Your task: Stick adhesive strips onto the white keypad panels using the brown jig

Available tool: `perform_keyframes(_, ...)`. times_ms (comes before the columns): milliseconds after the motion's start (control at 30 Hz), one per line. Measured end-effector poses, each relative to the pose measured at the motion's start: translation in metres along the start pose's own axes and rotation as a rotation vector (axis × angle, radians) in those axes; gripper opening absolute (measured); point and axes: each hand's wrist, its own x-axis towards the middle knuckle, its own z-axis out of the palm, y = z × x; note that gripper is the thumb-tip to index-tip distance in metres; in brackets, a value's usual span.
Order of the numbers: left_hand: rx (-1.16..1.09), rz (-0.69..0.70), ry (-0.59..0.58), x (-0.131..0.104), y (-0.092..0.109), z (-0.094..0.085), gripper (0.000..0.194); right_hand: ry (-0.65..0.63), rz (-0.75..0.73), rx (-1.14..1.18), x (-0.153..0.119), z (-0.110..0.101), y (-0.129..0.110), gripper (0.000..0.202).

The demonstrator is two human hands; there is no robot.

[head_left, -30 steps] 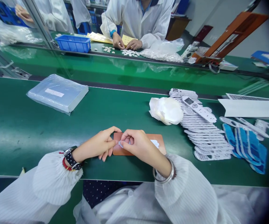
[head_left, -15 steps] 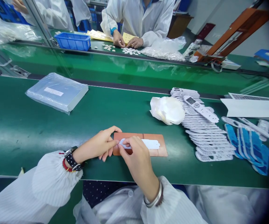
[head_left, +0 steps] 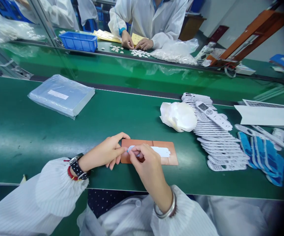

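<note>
A copper-coloured plate [head_left: 173, 154] lies on the green table near its front edge, with a long white piece [head_left: 162, 151] on it. My right hand [head_left: 145, 160] is over the plate, thumb and fingers pinched together at the left end of the white piece; what is between the fingertips is too small to tell. At the plate's left end rests my left hand [head_left: 111, 152], its thumb pointing at the same end of the white piece and its other fingers apart, partly beside the plate's edge.
Right of the plate are crumpled white paper [head_left: 178, 116], a long row of white remote-control panels [head_left: 218, 144] and blue-filmed pieces [head_left: 267, 157]. A plastic-wrapped stack [head_left: 62, 95] lies back left. Across the divider, a person's hands [head_left: 144, 44] work near a blue basket [head_left: 79, 42].
The whole view has shifted slightly. My right fingertips have closed a little at the left end of the white piece; my left hand has hardly moved.
</note>
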Motion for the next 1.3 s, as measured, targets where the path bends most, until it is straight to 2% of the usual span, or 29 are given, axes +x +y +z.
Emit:
perform_keyframes(100, 0.011, 0.001, 0.007, 0.001, 0.001, 0.001, 0.032, -0.01, -0.01, -0.035, 0.0, 0.003, 0.0, 0.006)
perform_keyframes(400, 0.001, 0.018, 0.065, 0.003, -0.003, 0.004, 0.026, -0.109, 0.021, -0.148, 0.006, 0.001, -0.01, 0.019)
perform_keyframes(733, 0.013, 0.003, 0.061, 0.002, 0.001, 0.003, 0.027, -0.115, 0.076, -0.044, 0.005, -0.006, -0.008, 0.019)
perform_keyframes(1133, 0.017, 0.009, 0.064, 0.001, 0.001, 0.003, 0.028, -0.111, 0.057, -0.122, 0.006, -0.006, -0.006, 0.017)
perform_keyframes(1233, 0.021, 0.009, 0.067, 0.001, -0.001, 0.004, 0.028, -0.097, 0.088, -0.146, 0.007, -0.015, 0.0, 0.017)
perform_keyframes(1300, 0.032, 0.003, 0.063, 0.001, 0.0, 0.004, 0.028, -0.062, 0.12, -0.173, 0.005, -0.03, 0.012, 0.017)
